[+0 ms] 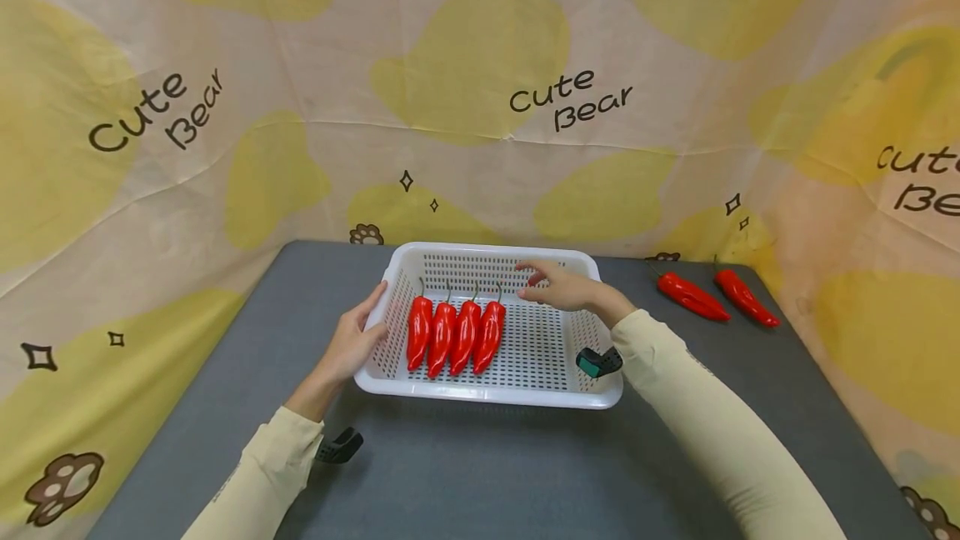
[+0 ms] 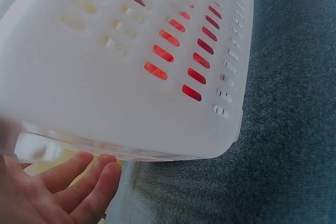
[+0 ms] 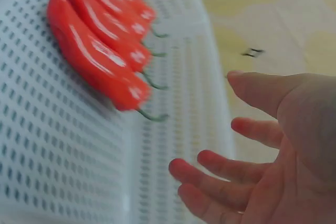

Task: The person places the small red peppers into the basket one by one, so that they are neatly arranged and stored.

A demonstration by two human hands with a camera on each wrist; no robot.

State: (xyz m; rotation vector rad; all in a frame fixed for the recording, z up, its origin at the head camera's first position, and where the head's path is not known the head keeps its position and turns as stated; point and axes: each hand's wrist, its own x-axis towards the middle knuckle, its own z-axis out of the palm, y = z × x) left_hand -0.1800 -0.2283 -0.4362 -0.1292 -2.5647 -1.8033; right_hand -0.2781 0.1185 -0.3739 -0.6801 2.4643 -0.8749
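A white perforated plastic basket [image 1: 487, 396] stands on the grey table, with several red chili peppers [image 1: 454, 336] lying side by side in its left half, green stems toward the far wall. My left hand [image 1: 352, 344] holds the basket's left rim, the thumb over the edge and the fingers along the outside. In the left wrist view, those fingers [image 2: 86, 190] show beside the basket wall [image 2: 94, 98]. Over the far right part of the basket, my right hand [image 1: 562, 286] hovers with fingers spread, holding nothing. The right wrist view shows it apart from the nearest pepper [image 3: 94, 59].
Two more red chili peppers [image 1: 693, 297] [image 1: 746, 298] lie on the table at the far right, beyond my right forearm. A cloth backdrop [image 1: 465, 107] with printed bears and lettering encloses the grey table [image 1: 480, 473].
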